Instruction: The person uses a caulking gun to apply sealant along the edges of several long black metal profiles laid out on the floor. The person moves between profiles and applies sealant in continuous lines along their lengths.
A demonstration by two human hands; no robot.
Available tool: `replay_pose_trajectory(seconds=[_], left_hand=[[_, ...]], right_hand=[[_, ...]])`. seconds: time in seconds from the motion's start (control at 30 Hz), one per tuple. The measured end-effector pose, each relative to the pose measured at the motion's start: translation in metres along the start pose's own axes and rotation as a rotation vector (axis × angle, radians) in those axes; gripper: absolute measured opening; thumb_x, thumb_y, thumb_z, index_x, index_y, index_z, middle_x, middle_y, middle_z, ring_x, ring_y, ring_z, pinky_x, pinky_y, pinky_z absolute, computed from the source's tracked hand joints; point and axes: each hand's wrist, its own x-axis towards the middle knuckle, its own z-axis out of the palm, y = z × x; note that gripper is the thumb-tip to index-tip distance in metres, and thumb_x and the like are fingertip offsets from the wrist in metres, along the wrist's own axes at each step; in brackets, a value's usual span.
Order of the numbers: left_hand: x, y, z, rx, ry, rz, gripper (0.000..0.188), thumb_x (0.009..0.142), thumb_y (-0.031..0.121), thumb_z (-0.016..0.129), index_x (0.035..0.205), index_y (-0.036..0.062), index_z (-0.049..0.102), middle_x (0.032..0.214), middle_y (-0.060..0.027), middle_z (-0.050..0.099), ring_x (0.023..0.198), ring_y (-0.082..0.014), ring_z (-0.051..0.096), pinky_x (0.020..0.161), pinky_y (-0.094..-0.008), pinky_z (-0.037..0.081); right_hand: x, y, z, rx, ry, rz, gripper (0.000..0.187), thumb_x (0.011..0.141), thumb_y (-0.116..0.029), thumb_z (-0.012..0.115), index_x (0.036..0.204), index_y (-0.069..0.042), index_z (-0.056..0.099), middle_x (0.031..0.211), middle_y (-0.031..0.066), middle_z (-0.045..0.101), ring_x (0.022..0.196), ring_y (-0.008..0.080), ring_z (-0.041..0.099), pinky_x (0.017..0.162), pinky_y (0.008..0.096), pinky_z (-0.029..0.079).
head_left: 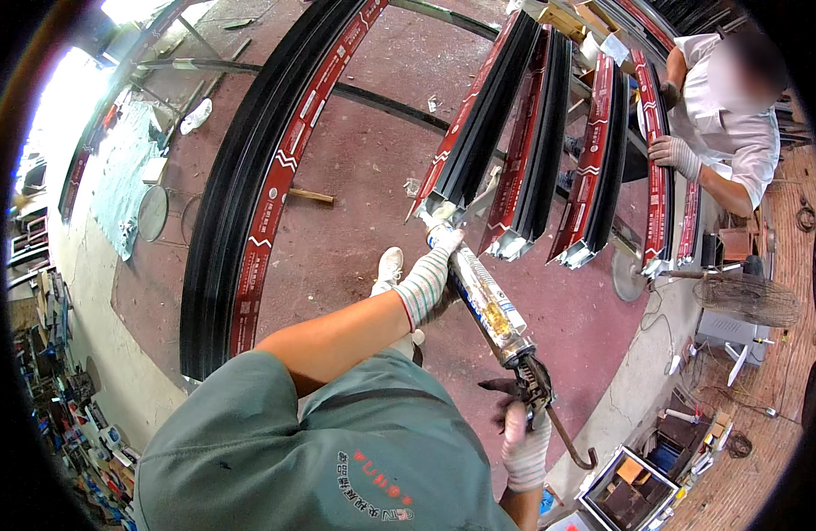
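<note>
A caulking gun with a sealant cartridge (487, 296) slants across the middle, its nozzle end up and its bent rod down to the right. My left hand (425, 279), in a striped white glove, is closed around the front of the cartridge. Gloved as well, my right hand (524, 442) grips the gun at its handle and trigger; some of its fingers are hidden. Just beyond the nozzle is the cut end of a black frame profile (478, 119) with a red printed film. I cannot tell whether the nozzle touches it.
More profiles (593, 168) lie side by side to the right, and a long one (249, 177) runs along the left. A co-worker's gloved hand (676, 157) rests on the far right profile. A wire-guarded fan (748, 299) and a box of parts (631, 487) are at right.
</note>
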Motion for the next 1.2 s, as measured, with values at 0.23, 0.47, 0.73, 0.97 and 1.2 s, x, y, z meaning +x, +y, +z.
replay_pose_trajectory(seconds=[0.23,0.47,0.73,0.97,1.2], left_hand=[[0.014,-0.003,-0.015,-0.046,-0.138,-0.148,0.037,0.086,0.045,0.066,0.091,0.0099,0.057,0.082,-0.0093,0.064,0.073,-0.0256,0.066,0.071,-0.0421,0.058],[0.003,-0.011,-0.003,-0.002,-0.014,-0.049,0.046,0.083,0.051,0.066,0.099,0.0096,0.056,0.081,-0.0066,0.06,0.07,-0.0231,0.062,0.07,-0.039,0.056],[-0.019,-0.016,0.009,-0.064,-0.146,-0.141,0.061,0.082,0.053,0.066,0.122,0.0099,0.048,0.111,-0.0111,0.055,0.107,-0.025,0.055,0.097,-0.0453,0.046],[-0.047,-0.055,-0.034,-0.225,-0.235,0.082,0.069,0.081,0.057,0.064,0.122,0.0059,0.04,0.106,-0.0229,0.052,0.098,-0.0353,0.056,0.092,-0.0482,0.048],[-0.125,-0.16,-0.109,-0.512,-0.255,0.372,0.065,0.088,0.051,0.06,0.128,0.0034,0.042,0.115,-0.016,0.058,0.1,-0.0283,0.06,0.09,-0.0468,0.049]], right_hand=[[-0.009,-0.001,-0.017,0.427,-0.06,0.215,0.075,0.076,-0.066,0.065,0.105,0.002,0.055,0.071,0.0076,0.056,0.056,0.013,0.051,0.048,0.026,0.038],[0.006,-0.011,-0.044,0.467,-0.077,0.26,0.077,0.075,-0.062,0.069,0.111,0.004,0.056,0.069,0.0059,0.054,0.055,0.012,0.049,0.047,0.0241,0.033],[0.03,-0.01,-0.084,0.386,-0.159,0.142,0.089,0.078,-0.068,0.062,0.126,0.007,0.051,0.072,0.005,0.057,0.056,0.0075,0.047,0.047,0.022,0.031],[0.03,-0.03,-0.125,-0.003,-0.396,0.013,0.057,0.075,-0.015,0.076,0.125,0.001,0.056,0.111,0.0074,0.065,0.095,0.0121,0.06,0.084,0.0291,0.05],[0.017,0.047,-0.144,-0.425,-0.658,-0.358,0.056,0.076,-0.028,0.076,0.121,0.001,0.059,0.108,0.0097,0.064,0.091,0.0171,0.064,0.083,0.0308,0.051]])
